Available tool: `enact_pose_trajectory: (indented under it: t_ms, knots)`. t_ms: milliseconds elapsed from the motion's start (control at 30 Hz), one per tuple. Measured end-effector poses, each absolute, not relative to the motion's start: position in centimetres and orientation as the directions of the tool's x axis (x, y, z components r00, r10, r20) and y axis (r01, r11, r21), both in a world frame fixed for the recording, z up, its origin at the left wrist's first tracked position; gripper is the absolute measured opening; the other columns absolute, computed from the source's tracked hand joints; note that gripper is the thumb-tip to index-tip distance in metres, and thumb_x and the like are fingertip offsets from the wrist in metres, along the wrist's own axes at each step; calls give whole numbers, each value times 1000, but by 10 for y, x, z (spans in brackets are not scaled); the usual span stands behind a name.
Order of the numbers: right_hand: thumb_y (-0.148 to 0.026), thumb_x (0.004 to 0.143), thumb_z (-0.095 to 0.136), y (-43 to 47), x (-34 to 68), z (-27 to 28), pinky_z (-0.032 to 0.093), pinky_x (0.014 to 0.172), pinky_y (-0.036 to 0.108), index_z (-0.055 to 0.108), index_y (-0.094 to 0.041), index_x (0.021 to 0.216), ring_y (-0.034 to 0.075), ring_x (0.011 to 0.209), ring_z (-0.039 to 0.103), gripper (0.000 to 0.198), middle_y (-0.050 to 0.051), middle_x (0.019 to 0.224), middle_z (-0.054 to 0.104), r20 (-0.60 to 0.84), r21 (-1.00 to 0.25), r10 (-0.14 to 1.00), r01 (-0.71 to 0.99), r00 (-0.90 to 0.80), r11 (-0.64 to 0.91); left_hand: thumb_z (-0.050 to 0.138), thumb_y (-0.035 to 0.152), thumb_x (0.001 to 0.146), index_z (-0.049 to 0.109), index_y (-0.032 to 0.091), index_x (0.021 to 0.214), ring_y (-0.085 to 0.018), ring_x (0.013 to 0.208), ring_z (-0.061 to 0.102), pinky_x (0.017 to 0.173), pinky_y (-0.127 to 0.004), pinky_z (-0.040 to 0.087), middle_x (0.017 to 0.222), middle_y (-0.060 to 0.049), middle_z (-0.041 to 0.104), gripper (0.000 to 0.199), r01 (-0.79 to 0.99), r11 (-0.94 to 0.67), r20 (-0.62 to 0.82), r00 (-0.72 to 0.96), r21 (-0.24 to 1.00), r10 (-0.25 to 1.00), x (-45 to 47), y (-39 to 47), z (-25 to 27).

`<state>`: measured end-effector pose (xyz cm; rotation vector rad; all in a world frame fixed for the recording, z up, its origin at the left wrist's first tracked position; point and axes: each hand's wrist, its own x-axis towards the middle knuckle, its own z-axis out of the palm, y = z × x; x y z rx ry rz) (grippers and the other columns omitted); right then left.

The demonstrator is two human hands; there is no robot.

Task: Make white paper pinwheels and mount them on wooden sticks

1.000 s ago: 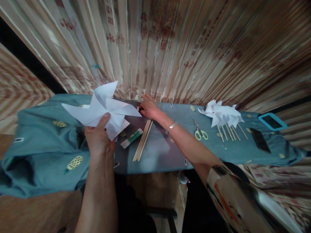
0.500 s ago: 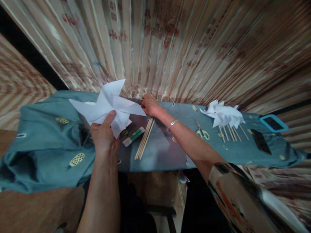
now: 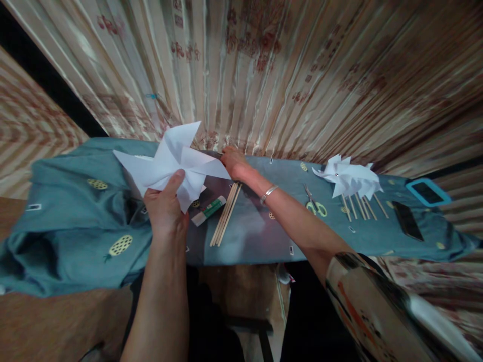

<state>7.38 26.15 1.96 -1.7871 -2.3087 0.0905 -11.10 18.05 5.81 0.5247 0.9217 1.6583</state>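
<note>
My left hand (image 3: 168,203) grips a white paper pinwheel (image 3: 177,166), its thumb pressed near the folded centre. The pinwheel is held up over the table, with its pointed blades spread. Beyond its right blade, my right hand (image 3: 234,162) reaches to the table's far edge with fingers curled. The fingertips are partly hidden, and what they pinch is too small to make out. Several thin wooden sticks (image 3: 225,216) lie side by side below my right wrist. Just left of them is a green and white glue stick (image 3: 209,211).
Green-handled scissors (image 3: 315,205) lie right of my right forearm. Farther right are several white pinwheels on sticks (image 3: 354,178), a dark phone (image 3: 407,221) and a blue-framed device (image 3: 429,192). A teal pineapple-print cloth (image 3: 256,246) covers the narrow table; a pleated curtain (image 3: 241,75) hangs behind.
The pinwheel and my left hand have shifted slightly right. My right hand stays at the far edge, with its fingers a little more hidden by the blade.
</note>
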Motion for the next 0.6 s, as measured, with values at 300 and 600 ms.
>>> enact_pose_trajectory:
  t_ms: [300, 600]
  knots:
    - [-15, 77, 64, 262, 71, 29, 49, 90, 39, 73, -12, 79, 30, 104, 59, 10, 16, 95, 71, -1, -48, 969, 968, -245, 245, 76, 14, 55, 68, 16, 78, -21, 84, 70, 80, -33, 58, 78, -2, 73, 25, -586, -78, -120, -291, 806, 949, -108, 179, 56]
    - [-16, 84, 56, 252, 72, 28, 47, 91, 37, 73, -13, 83, 28, 107, 57, 17, 16, 104, 67, 70, -78, 969, 967, -237, 242, 76, 15, 54, 67, 17, 72, -18, 78, 69, 81, -32, 58, 72, 0, 71, 19, -566, -87, -98, -289, 820, 952, -104, 179, 54]
